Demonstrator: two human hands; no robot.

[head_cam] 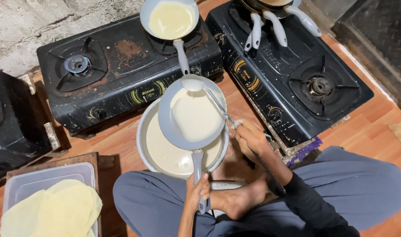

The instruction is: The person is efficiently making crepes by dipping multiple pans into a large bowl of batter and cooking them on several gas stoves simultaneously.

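My left hand (196,192) grips the grey handle of a small grey frying pan (167,116), held tilted over a large metal bowl of pale batter (158,151). Batter coats the pan's inside. My right hand (251,136) holds a long metal ladle (192,84) whose cup rests at the pan's upper rim. I sit cross-legged on the floor, with my bare foot (240,199) just below the bowl.
Two black two-burner gas stoves (121,66) (288,74) stand on the wooden floor ahead. A second pan with batter (169,19) sits on the left stove; more grey-handled pans (275,19) are on the right stove. A clear tub of thin yellow crepes (51,206) is at lower left.
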